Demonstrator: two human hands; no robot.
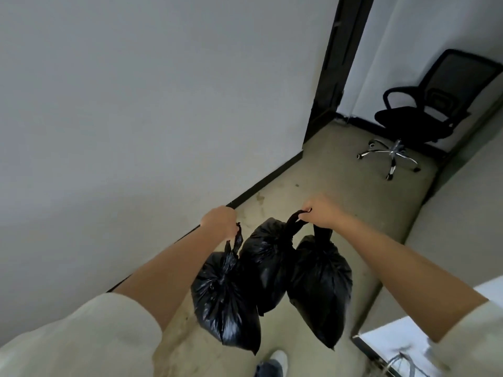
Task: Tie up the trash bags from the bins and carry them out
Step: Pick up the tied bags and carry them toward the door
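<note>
Three tied black trash bags hang in the air in front of me. My left hand (220, 222) grips the knotted neck of the left bag (223, 303). My right hand (321, 210) grips the necks of two bags together: the middle bag (265, 263) and the right bag (321, 292). All three hang clear of the floor and press against each other. Both arms reach forward with light sleeves pushed up to the elbows.
A narrow corridor with a beige floor (340, 183) runs ahead between a white wall (122, 118) on the left and another wall on the right. A black office chair (424, 115) stands at the far end beside a dark door frame (334, 69). My shoe (277, 359) shows below.
</note>
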